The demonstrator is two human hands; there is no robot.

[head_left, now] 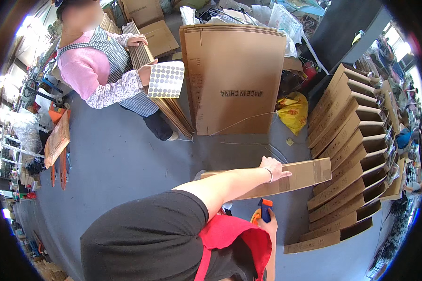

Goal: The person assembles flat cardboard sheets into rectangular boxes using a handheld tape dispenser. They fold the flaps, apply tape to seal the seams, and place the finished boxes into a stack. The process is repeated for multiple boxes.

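Over grey floor [122, 159], near row of folded boxes [351, 154], our left hand [274, 169] lies flat, fingers together, pressing long brown cardboard box [305, 174]: plain, narrow, taped at end. Our right hand [267, 222] grips orange-blue tape dispenser [262, 210], fingers curled around it.

Folded carton [286, 179] left of box row [351, 159]

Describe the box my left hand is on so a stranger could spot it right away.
Start at the stepped row of open brown cardboard boxes on the right. Just left of it, one long narrow brown cardboard box lies crosswise under the left hand. It alone lies apart, folded shut.
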